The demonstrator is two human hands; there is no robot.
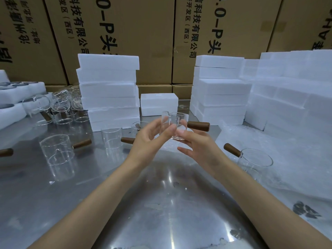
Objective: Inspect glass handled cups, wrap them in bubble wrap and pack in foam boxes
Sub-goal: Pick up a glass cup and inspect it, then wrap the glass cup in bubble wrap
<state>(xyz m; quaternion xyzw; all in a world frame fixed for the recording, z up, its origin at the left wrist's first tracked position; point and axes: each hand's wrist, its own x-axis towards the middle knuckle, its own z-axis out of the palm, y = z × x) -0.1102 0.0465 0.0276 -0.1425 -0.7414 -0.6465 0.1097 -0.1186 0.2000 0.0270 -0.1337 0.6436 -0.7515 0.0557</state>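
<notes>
Glass cup (175,125) held up above the bench (161,203), in front of the foam boxes (159,104). Left hand (150,139) and right hand (199,144) pinching its wall. Likely light, slick, brittle; wooden handle (198,125) safest to grip.

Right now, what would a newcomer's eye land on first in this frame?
Centre frame, the left hand and right hand hold up a clear glass cup, its brown wooden handle pointing right. Behind it rise stacks of white foam boxes against printed cardboard cartons. More handled cups stand on the shiny metal table.
</notes>
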